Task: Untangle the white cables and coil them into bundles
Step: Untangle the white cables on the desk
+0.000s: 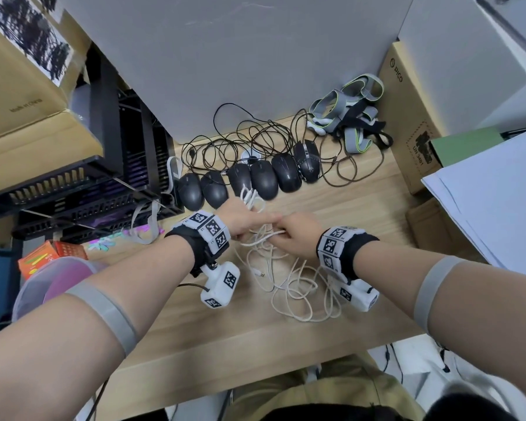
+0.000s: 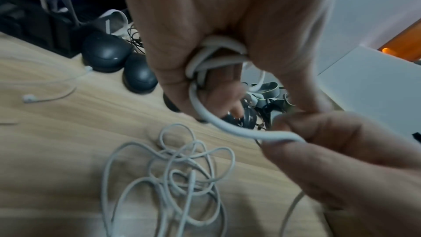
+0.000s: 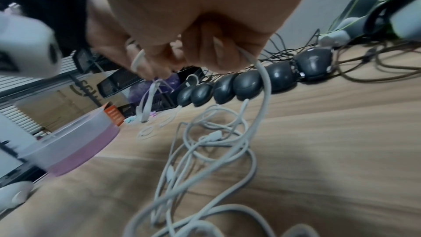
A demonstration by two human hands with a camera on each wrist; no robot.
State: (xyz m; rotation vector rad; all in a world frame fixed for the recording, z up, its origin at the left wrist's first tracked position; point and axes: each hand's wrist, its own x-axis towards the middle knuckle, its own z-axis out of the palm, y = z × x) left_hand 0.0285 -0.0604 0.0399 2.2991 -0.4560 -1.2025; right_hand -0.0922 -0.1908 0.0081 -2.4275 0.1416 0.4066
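Both hands meet above the middle of the wooden desk [image 1: 362, 208]. My left hand [image 1: 245, 221] grips several loops of white cable [image 2: 218, 55] in its fist, and more loops stick out beyond it towards the mice. My right hand [image 1: 295, 235] pinches the strand of the same white cable [image 2: 239, 131] that runs out of the left fist. From the right hand [image 3: 205, 51] the cable drops to a loose tangle of white cables [image 1: 295, 284] lying on the desk under and near both wrists. A free plug end [image 1: 260, 273] lies in that tangle.
A row of several black mice [image 1: 249, 179] with dark tangled cords [image 1: 255, 135] lies just beyond the hands. Grey straps [image 1: 349, 113] and cardboard boxes [image 1: 407, 117] stand at the right. Black trays [image 1: 88, 183] are at the left, a translucent pink tub [image 1: 55, 281] at the near left.
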